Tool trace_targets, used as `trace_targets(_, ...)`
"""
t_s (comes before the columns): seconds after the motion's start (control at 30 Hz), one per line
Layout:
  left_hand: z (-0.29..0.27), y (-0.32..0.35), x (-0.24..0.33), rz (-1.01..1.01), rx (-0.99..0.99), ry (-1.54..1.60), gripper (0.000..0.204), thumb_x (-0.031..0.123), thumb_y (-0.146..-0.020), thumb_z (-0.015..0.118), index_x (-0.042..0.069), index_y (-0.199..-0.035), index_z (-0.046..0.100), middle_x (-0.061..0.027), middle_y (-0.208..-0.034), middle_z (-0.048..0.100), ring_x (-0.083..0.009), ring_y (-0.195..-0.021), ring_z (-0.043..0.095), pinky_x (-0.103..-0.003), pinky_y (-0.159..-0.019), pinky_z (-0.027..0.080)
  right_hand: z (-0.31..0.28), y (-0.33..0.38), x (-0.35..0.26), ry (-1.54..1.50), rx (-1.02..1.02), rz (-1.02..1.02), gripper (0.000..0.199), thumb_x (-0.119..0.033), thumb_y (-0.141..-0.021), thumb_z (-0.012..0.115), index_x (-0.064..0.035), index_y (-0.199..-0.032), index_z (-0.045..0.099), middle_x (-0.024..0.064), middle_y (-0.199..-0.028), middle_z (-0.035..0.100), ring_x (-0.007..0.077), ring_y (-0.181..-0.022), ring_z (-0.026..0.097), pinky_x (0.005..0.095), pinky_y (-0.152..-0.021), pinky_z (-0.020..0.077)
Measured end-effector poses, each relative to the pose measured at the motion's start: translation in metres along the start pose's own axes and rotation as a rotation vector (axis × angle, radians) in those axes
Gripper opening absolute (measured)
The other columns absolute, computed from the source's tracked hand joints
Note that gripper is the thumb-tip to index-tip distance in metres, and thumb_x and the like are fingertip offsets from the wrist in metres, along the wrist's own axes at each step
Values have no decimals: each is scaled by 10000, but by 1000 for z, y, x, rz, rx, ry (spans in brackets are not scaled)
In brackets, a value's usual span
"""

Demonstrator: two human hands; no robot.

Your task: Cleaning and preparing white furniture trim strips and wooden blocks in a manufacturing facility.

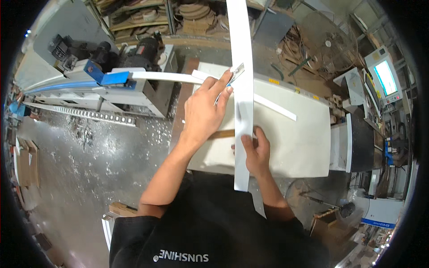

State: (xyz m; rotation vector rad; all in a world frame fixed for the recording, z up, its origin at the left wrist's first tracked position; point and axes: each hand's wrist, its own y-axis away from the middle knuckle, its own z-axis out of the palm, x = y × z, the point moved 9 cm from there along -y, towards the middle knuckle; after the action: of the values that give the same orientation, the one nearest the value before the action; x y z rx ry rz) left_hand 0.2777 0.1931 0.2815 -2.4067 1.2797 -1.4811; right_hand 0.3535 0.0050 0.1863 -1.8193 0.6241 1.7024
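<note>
white long strip stands upright over white tabletop. right hand closed on its lower part; left hand pinches small metal blade at strip edge. trimming seems underway; next stroke likely needs steady pressure along the edge.

Long strip across bench, near to far edge | thin strip beneath, crossing | machine left of bench
</note>
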Motion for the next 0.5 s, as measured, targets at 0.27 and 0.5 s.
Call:
trace_targets(0.27,-24,-34,-19,-7,120,-8,389,309,-1103,614,140,-1444,695,-121,-995,683,-339,-813,661,-428,-744,530,-1,16,0,89,-102,25,307,-245,-1103,660,45,-1193,615,107,-990,685,169,-769,742,322,-685,615)
trace_targets(0.5,-53,-67,-48,-34,223,36,406,299,-1115,595,70,-1437,687,-176,-1039,719,-349,-911,681,-413,-839,530,-7,27,2,185,-173,-33,305,-276,-1093,682,25,-1101,633,92,-921,649,159,-764,721,309,-663,571)
